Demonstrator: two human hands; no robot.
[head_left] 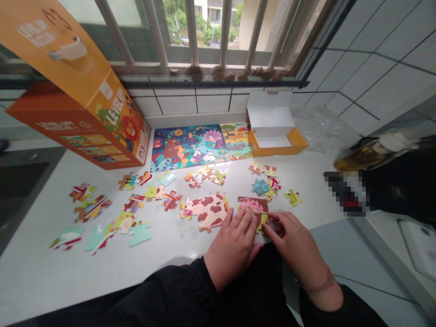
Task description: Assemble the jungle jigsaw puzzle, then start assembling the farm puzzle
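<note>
1 pink-and-brown jigsaw section [251, 203] lies on the counter [177, 252] beneath the left hand [233, 240], whose fingers stretch flat over it, near a cow section [211, 211] at 9 o'clock. The right hand [291, 236] curls at the jigsaw section's 3 o'clock edge; whether pinching, I cannot tell. At 1 o'clock sits an open yellow box [279, 149].

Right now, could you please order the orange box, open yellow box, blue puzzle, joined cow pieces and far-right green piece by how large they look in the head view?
1. Orange box
2. Open yellow box and blue puzzle: too alike to rank
3. Joined cow pieces
4. Far-right green piece
</note>
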